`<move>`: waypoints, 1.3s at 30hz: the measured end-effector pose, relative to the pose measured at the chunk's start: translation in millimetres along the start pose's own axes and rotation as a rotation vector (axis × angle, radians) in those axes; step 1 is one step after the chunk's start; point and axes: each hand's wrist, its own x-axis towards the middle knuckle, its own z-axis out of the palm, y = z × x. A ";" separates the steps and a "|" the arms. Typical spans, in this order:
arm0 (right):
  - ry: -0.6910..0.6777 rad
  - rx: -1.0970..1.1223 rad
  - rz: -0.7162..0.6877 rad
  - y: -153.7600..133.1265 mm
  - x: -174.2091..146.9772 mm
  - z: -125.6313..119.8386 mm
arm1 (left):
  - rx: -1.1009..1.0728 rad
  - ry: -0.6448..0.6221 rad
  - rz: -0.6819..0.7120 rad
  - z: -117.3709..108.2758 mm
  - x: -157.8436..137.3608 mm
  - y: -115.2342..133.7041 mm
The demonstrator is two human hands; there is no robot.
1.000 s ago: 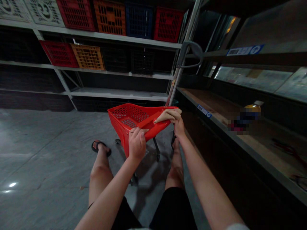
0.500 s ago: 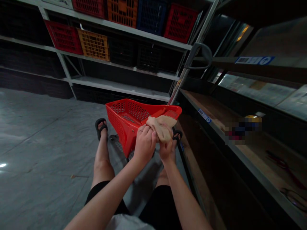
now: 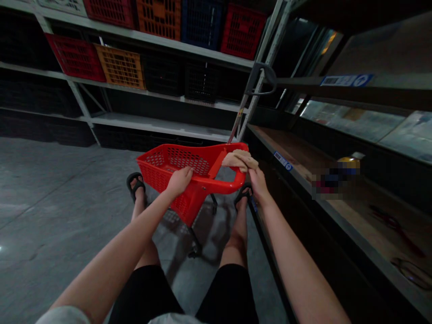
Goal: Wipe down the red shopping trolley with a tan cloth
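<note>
Red perforated plastic shopping cart [image 3: 189, 204] stood at twelve o'clock, left hand [image 3: 180, 180] closed on its near edge. Right hand [image 3: 258, 182] gripped folded beige cloth [image 3: 241, 160] against its looped red handle [image 3: 226, 185], three o'clock. Risk was black casters [image 3: 195, 252] rolling under uneven push, or loose cloth slipping.

blue-white label [image 3: 347, 80] on upper shelf edge [image 3: 401, 82], second label [image 3: 282, 160] on lower shelf edge [image 3: 354, 233]; print too blurred to read.
</note>
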 end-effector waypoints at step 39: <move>0.272 -0.243 -0.042 -3.5 -156.6 89.8 | -0.068 -0.036 0.132 61.0 -35.0 46.1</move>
